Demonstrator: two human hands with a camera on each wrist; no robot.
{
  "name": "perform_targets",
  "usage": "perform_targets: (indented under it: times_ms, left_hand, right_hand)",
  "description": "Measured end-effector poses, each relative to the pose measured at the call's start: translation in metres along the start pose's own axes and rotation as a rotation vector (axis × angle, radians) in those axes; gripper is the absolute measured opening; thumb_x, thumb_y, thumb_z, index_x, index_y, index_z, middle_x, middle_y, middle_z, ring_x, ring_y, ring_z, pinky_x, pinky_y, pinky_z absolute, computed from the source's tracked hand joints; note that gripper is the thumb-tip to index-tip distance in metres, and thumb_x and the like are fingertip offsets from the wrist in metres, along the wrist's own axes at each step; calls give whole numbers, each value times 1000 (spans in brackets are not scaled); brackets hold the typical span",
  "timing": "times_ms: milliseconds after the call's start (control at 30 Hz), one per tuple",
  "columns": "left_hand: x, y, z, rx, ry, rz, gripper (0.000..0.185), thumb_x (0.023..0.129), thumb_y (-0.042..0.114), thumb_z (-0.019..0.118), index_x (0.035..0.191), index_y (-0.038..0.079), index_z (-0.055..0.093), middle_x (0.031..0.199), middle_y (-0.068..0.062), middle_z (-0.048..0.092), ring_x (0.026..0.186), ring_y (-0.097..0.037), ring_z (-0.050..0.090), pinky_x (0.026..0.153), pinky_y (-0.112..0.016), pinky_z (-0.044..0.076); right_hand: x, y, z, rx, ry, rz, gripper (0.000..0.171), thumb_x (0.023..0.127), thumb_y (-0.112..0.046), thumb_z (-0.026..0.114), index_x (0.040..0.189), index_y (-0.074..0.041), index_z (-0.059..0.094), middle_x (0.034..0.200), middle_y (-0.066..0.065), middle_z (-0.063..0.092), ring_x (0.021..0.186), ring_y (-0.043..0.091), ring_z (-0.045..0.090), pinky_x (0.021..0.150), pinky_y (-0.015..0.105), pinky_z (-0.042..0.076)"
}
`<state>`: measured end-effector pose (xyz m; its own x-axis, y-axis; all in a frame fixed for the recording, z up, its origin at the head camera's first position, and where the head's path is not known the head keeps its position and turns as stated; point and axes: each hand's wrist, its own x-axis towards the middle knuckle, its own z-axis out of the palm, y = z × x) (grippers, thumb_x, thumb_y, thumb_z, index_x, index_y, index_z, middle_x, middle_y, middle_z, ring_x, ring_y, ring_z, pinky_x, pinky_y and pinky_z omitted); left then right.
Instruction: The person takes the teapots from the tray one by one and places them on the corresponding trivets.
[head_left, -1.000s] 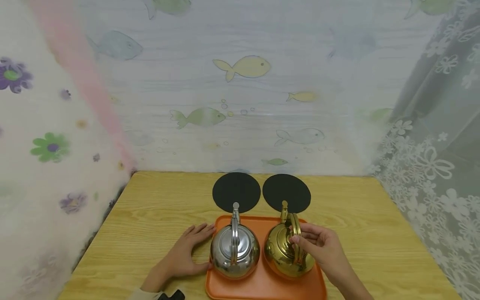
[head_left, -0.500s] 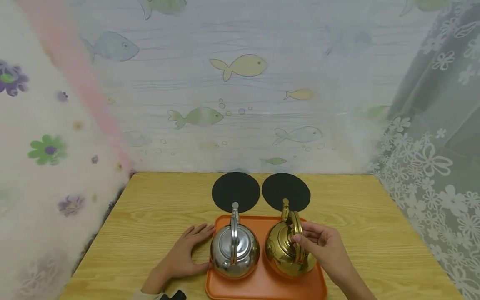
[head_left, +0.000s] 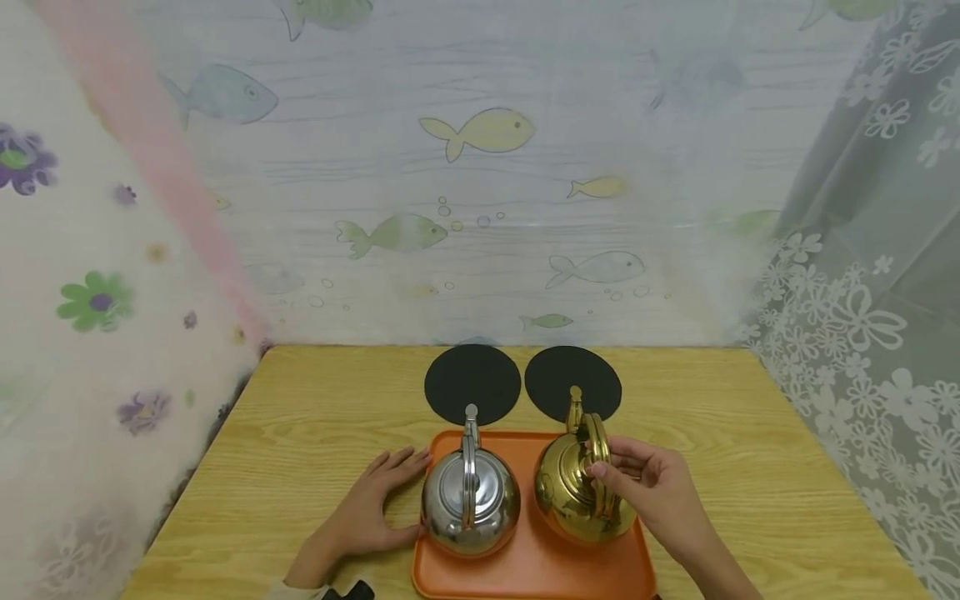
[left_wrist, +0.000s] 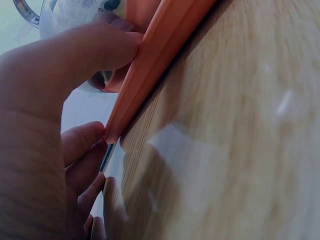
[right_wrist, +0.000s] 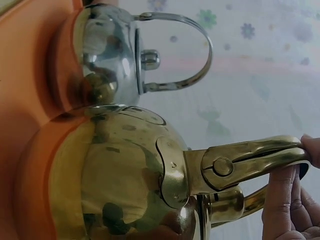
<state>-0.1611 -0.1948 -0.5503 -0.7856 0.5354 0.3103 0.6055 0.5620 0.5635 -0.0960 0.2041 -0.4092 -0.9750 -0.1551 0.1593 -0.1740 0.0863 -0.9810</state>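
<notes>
A gold kettle (head_left: pixel 557 479) is over the right side of the orange tray (head_left: pixel 517 575), with its spout toward the back wall. My right hand (head_left: pixel 660 496) grips its upright handle (right_wrist: pixel 250 159), fingers under the loop and thumb on the near side. Beside it, on the tray's left half, stands a shiny silver kettle (head_left: pixel 491 533) with its handle raised. My left hand (head_left: pixel 367 508) lies spread at the tray's left edge, holding nothing. In the left wrist view, its thumb and fingertips (left_wrist: pixel 92 131) touch the tray's rim.
Two round black mats (head_left: pixel 472 379) lie side by side behind the tray, the right mat (head_left: pixel 551 375) partly overlapped by the gold spout. Wood-grain tabletop (head_left: pixel 315 417) extends to both sides. A fish-patterned wall covering (head_left: pixel 480 267) rises at the back, and a lace curtain (head_left: pixel 847 333) hangs at right.
The gold kettle has risen slightly and shifted a little right and toward the back, carried by my right hand. My left hand and the silver kettle have stayed in place.
</notes>
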Motion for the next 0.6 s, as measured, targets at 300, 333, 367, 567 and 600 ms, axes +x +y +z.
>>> perform_targets:
  times_ms: [300, 333, 367, 567, 600]
  left_hand:
    - [0, -1, 0, -13, -12, -5, 83, 80, 52, 80, 152, 23, 50, 154, 5, 51, 145, -34, 42, 116, -61, 23]
    - [0, -1, 0, -12, -12, -4, 83, 80, 52, 80, 152, 23, 50, 154, 5, 51, 145, -34, 42, 116, -62, 23]
    - [0, -1, 0, -10, -11, -2, 83, 80, 52, 80, 152, 23, 50, 154, 5, 51, 145, -34, 43, 116, -63, 24]
    - [0, 1, -1, -4, -1, 10, 83, 79, 51, 80, 152, 21, 51, 154, 3, 52, 144, -36, 44, 115, -63, 24]
    - [0, 1, -1, -2, 1, 14, 84, 79, 50, 81, 151, 20, 52, 154, 2, 52, 144, -36, 44, 114, -63, 25]
  right_hand:
    - [3, 2, -5, -22, 28, -30, 36, 96, 3, 64, 124, 25, 56, 92, -1, 76, 86, 13, 75, 76, 23, 61]
    - [4, 2, -6, -33, 32, -20, 37, 96, 2, 64, 125, 24, 56, 93, -1, 77, 86, 13, 75, 77, 23, 61]
    - [5, 2, -6, -42, 32, -17, 37, 97, 1, 65, 125, 23, 56, 93, -2, 77, 86, 13, 75, 77, 23, 61]
    - [10, 5, -8, -71, 42, -28, 39, 97, 0, 65, 128, 21, 57, 94, -2, 77, 88, 14, 74, 78, 22, 61]
    - [10, 6, -8, -74, 44, -29, 40, 97, -1, 65, 129, 21, 56, 94, -3, 77, 88, 14, 74, 78, 22, 61]
